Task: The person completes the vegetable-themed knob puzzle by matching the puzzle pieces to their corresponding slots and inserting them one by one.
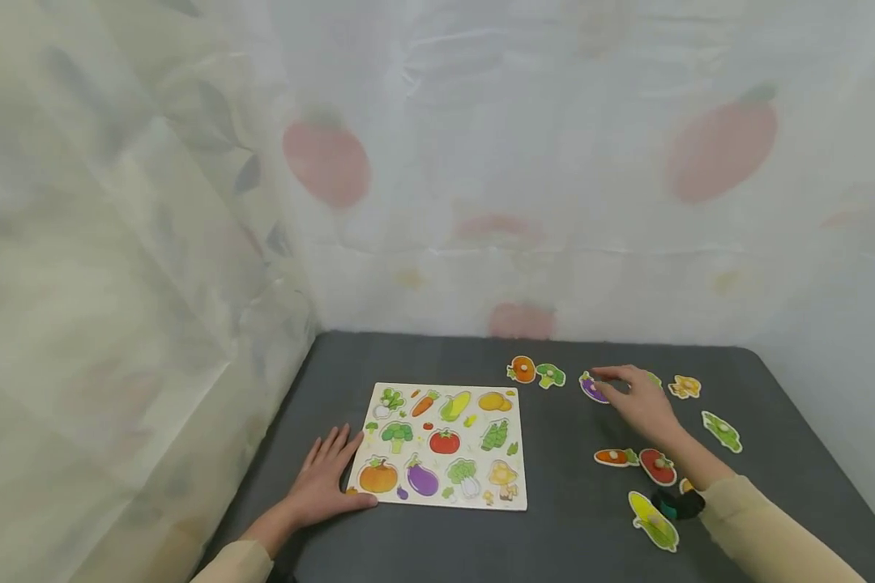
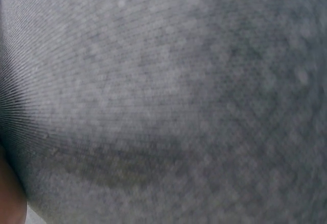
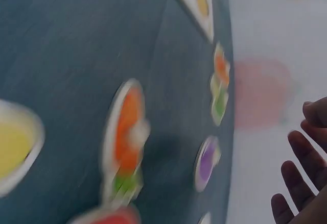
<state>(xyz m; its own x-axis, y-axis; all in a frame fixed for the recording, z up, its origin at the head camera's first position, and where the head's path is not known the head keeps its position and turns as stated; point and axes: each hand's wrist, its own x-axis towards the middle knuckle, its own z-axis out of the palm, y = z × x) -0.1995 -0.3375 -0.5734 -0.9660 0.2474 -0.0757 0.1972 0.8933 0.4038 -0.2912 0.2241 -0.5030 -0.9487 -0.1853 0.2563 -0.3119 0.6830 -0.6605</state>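
Note:
My left hand (image 1: 324, 482) lies at the left edge of a pale vegetable puzzle board (image 1: 470, 445), with fingers stretched out and the thumb along its lower left corner. In the head view my right hand (image 1: 645, 409) hovers right beside an eggplant puzzle piece (image 1: 591, 386). The right wrist view shows the eggplant piece (image 3: 206, 164) on the table, apart from the loosely bent fingers (image 3: 306, 155), which hold nothing. Left of it lie a pumpkin piece (image 1: 522, 369) and a broccoli piece (image 1: 551, 375). The left wrist view is mostly blurred grey surface.
Right of the board lie a carrot piece (image 1: 614, 458), a tomato piece (image 1: 659, 467) and a corn piece (image 1: 655, 522). Farther right are a mushroom piece (image 1: 685, 386) and a green pod-shaped piece (image 1: 722, 431). A printed curtain (image 1: 437, 283) borders the dark table (image 1: 561, 518).

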